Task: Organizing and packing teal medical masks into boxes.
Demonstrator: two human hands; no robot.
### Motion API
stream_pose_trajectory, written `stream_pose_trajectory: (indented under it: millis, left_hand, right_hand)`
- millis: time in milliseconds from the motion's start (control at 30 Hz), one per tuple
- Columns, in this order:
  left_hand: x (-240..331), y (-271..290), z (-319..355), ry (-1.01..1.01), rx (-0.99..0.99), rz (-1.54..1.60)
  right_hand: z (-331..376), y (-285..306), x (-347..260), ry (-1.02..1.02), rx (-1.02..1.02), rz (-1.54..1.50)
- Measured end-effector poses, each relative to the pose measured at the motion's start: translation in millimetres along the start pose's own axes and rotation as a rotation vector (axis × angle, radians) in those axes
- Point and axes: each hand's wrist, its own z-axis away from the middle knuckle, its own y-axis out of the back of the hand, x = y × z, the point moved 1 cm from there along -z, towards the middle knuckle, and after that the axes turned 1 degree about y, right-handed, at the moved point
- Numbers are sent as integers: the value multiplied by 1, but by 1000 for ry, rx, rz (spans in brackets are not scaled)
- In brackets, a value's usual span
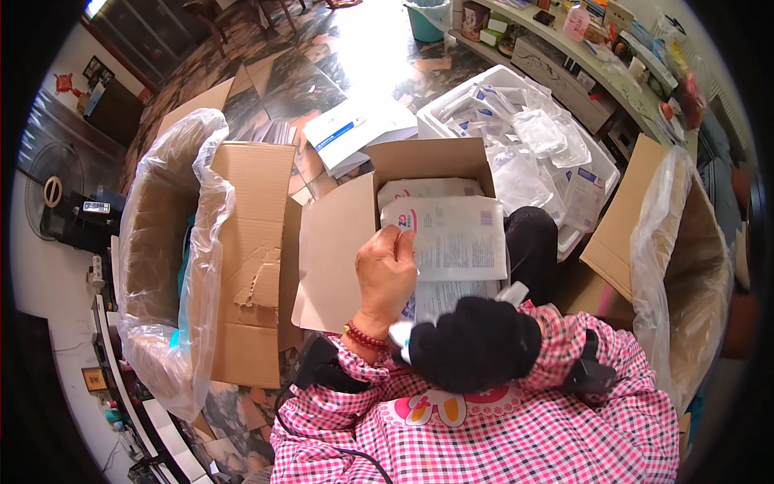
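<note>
My left hand, bare and with a red bead bracelet at the wrist, is closed in a pinch at the left edge of a flat white printed packet. That packet lies over the opening of a cardboard box in front of me. More white packets show beneath it. My right hand, in a black glove, is closed nearer my body. A white object sticks out at its left and a pale, blurred end at its upper right; the glove hides its kind.
A white foam bin with several clear-wrapped packets stands at the far right. Plastic-lined cartons flank me on the left and right. White papers lie beyond the box. Shelves line the back right.
</note>
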Motion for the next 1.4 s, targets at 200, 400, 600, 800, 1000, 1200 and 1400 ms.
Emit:
stream_pose_trajectory:
  millis: [200, 400, 600, 800, 1000, 1200, 1400]
  left_hand:
    - [16, 12, -15, -201, 26, -355]
    - [2, 13, -52, -208, -262, -513]
    - [12, 21, -57, -165, -346, -503]
    - [32, 46, -55, -87, -361, -154]
    - [16, 59, -46, -141, -369, -103]
    - [15, 36, -26, 51, -224, 168]
    - [21, 15, -11, 55, -67, 160]
  right_hand:
    - [1, -7, 34, -122, -228, -275]
    - [11, -55, 83, -340, -136, -401]
    - [13, -79, 106, -504, -195, -425]
    - [7, -92, 106, -786, -256, -678]
    - [14, -99, 96, -688, -110, -616]
    - [3, -88, 90, -596, -265, -401]
    - [6, -78, 69, -366, -112, -122]
